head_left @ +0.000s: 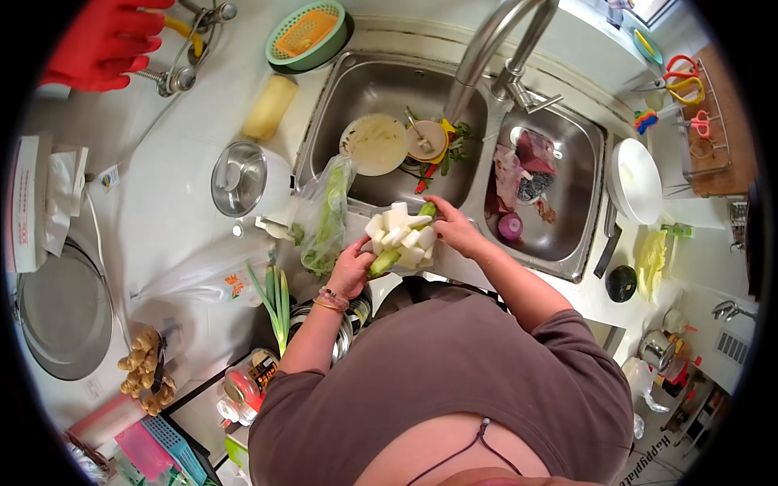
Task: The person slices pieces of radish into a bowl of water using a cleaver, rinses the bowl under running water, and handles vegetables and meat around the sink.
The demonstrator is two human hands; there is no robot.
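Note:
My left hand (350, 274) and my right hand (456, 228) hold a heap of white vegetable chunks (400, 231) from both sides, in front of the sink. What looks like a see-through container is mostly hidden under the chunks. A green vegetable piece (384, 261) lies by my left fingers, and another green end shows by my right fingers. Both hands are closed. Left of the chunks stands a plastic bag of leafy greens (328, 215).
The double sink (324, 121) holds a whitish bowl (374, 144), vegetable scraps, raw meat (535, 154) and a purple onion (510, 227). A steel faucet (474, 61) arches over it. Left are a metal pot (240, 180) and scallions (277, 304); right, a white bowl (636, 181) and a knife (608, 251).

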